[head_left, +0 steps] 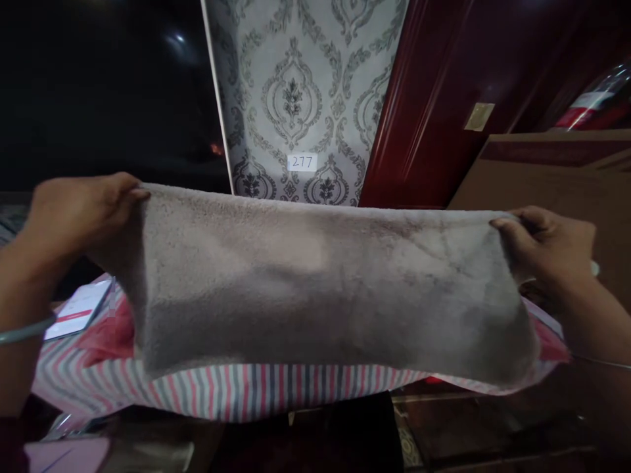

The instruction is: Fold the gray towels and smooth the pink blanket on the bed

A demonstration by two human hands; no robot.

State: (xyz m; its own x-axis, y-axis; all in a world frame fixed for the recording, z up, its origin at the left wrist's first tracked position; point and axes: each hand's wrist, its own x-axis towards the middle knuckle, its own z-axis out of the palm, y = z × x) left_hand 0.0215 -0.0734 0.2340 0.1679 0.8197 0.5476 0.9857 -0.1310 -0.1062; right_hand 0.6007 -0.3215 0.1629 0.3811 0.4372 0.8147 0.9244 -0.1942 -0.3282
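A grey-beige plush cloth (pixel 335 289) is stretched level between my hands. My left hand (pixel 89 210) pinches its upper left corner, and my right hand (pixel 547 240) grips the upper right corner between thumb and fingers. The cloth hangs down from its taut top edge, with faint creases near the right end. Behind and below it shows a striped pink, white and grey fabric (pixel 236 394), with red parts at both sides. Most of what lies behind the cloth is hidden.
A black glossy panel (pixel 108 92) stands at the back left, beside patterned wallpaper (pixel 296 85) with a "277" label (pixel 302 162). Dark red wood (pixel 424 98) and a cardboard box (pixel 552 174) are on the right, a bottle (pixel 591 105) behind. Papers (pixel 81 307) lie at left.
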